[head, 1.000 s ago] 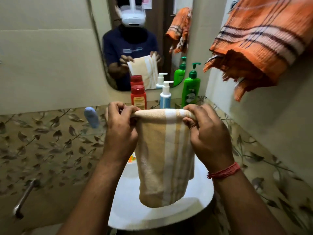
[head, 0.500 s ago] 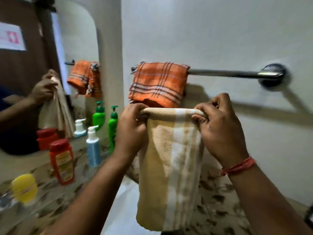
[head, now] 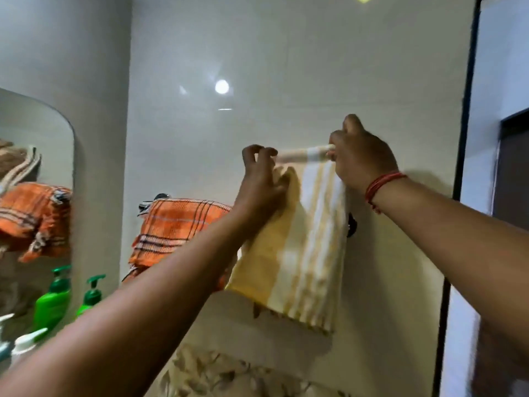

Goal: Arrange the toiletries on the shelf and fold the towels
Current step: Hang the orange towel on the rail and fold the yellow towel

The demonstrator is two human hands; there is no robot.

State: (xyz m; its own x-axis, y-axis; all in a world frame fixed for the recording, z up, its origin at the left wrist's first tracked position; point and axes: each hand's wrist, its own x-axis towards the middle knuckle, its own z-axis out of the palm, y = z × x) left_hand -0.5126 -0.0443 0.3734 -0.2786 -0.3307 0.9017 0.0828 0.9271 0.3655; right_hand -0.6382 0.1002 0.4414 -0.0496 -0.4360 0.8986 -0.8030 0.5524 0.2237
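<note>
A folded yellow-and-white striped towel (head: 300, 253) hangs from my two hands, raised in front of the wall. My right hand (head: 362, 159) pinches its top right corner. My left hand (head: 262, 181) holds the upper left edge, fingers partly spread against the cloth. To the left, an orange plaid towel (head: 177, 230) hangs on the wall rail, whose bar is mostly hidden behind the towels and my arm. A dark rail mount (head: 351, 224) peeks out right of the striped towel. A green pump bottle (head: 90, 296) and a white pump top (head: 27, 340) stand at lower left.
A mirror (head: 34, 173) on the left reflects the orange towel and a green bottle. A rounded wall column (head: 100, 138) stands between mirror and rail. A dark door frame (head: 463, 138) runs down the right. Leaf-patterned tiles (head: 229, 373) line the wall below.
My view has swung right and up, away from the shelf bottles. Both hands have lifted the striped towel higher, above the level of the orange towel.
</note>
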